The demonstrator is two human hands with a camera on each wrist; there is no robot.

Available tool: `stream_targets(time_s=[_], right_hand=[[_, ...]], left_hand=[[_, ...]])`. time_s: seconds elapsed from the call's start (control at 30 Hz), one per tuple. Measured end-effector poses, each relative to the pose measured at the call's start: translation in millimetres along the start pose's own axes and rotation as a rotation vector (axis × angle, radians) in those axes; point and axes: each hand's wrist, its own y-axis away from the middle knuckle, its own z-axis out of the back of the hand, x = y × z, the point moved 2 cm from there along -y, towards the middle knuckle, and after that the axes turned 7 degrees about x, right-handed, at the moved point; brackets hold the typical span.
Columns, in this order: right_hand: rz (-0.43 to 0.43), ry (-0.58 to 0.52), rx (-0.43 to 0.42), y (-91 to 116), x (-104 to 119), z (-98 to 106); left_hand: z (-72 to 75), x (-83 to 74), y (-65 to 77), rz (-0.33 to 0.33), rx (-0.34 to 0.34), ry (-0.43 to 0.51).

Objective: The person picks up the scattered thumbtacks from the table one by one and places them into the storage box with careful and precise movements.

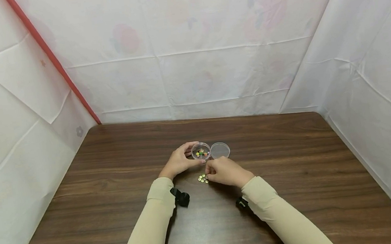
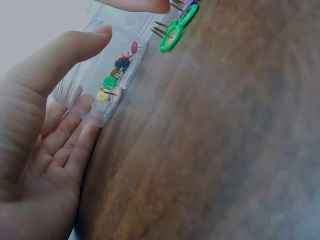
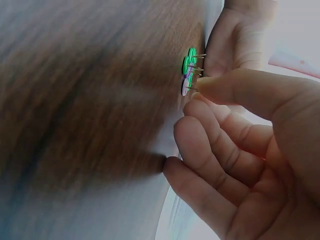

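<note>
My left hand (image 1: 182, 159) grips a round clear plastic box (image 2: 80, 75) between thumb and fingers on the table. Inside lie several thumbtacks (image 2: 109, 82) in green, yellow, pink and black. Its clear lid (image 1: 220, 149) lies open just to the right. In front of the box, a small cluster of flat-headed thumbtacks (image 1: 201, 180) sits with pins up, green and purple in the wrist views. My right hand (image 1: 227, 171) reaches in from the right. Its thumb and forefinger pinch a thumbtack's pin at the cluster's edge, as the right wrist view shows, the other fingers loosely bent.
The brown wood-grain table (image 1: 118, 211) spreads around both hands. White patterned sheets (image 1: 190, 78) hang behind it and along both sides. Small black cameras (image 1: 182, 198) are strapped to the wrists.
</note>
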Motion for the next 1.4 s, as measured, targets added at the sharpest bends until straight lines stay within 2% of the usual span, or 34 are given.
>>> stream_targets(time_s=[0.43,0.8,1.07,1.4], right_hand=[[-0.027,0.04,0.002,-1.8,-1.1,-3.4],[-0.021,0.052,-0.015,-0.1,0.9,-1.1],[0.012,0.015,-0.04,1.3,0.3,0.4],[0.007,-0.11,-0.074,-0.1,-4.4,6.5]], left_hand=[[-0.7,1.6,1.8,-0.002,0.0,0.021],[-0.2,-0.2,2.2,0.009,-0.002,-0.004],[0.1,-0.5,2.9,0.0,0.001,0.01],[0.2,-0.6,1.9,0.005,0.009,-0.001]])
